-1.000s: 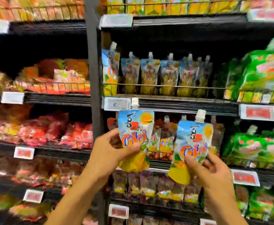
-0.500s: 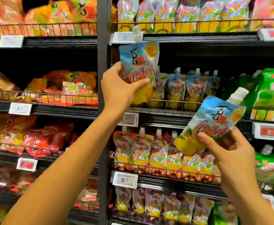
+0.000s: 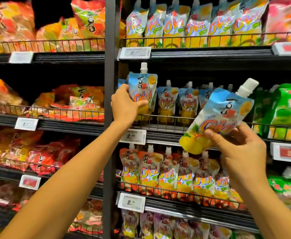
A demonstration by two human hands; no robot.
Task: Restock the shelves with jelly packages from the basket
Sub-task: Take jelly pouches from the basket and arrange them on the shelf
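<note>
Restocking in progress: two jelly pouches in hand, neither yet released.
The left hand (image 3: 125, 105), arm extended, grips the first pouch (image 3: 143, 88) upright at the left end of the middle shelf (image 3: 165, 133) row. The right hand (image 3: 241, 149) holds the second pouch (image 3: 222, 116) tilted, in front of the shelf. The basket is not visible.

Person, two arms in view.
- Left forearm (image 3: 72, 169): bare along its whole visible length, long and slender, left of the shelf upright (image 3: 110, 49).
- Left hand (image 3: 124, 105): bare, just right of the upright.
- Right forearm (image 3: 270, 209): bare, broader in view, well right of the upright.
- Right hand (image 3: 241, 149): bare, likewise well right.
</note>
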